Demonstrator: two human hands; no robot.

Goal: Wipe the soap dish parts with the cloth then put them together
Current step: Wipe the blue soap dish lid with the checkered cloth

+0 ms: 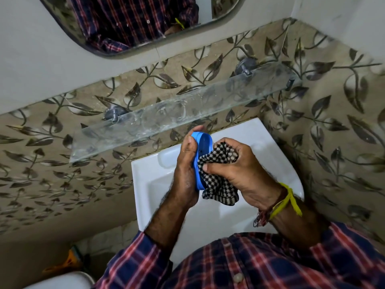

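A bright blue soap dish part (203, 161) sits against a cloth (218, 178) checked in small black and off-white squares with a dark stripe along its lower edge. The sink (158, 184) is glossy white, the wall tiles (325, 130) are beige with dark grey-brown leaves on curling vines, and the glass shelf (187, 109) is clear with pale smudges. The shirt (270, 265) is navy plaid with red and pink lines, and a yellow thread band (285, 201) circles one wrist.
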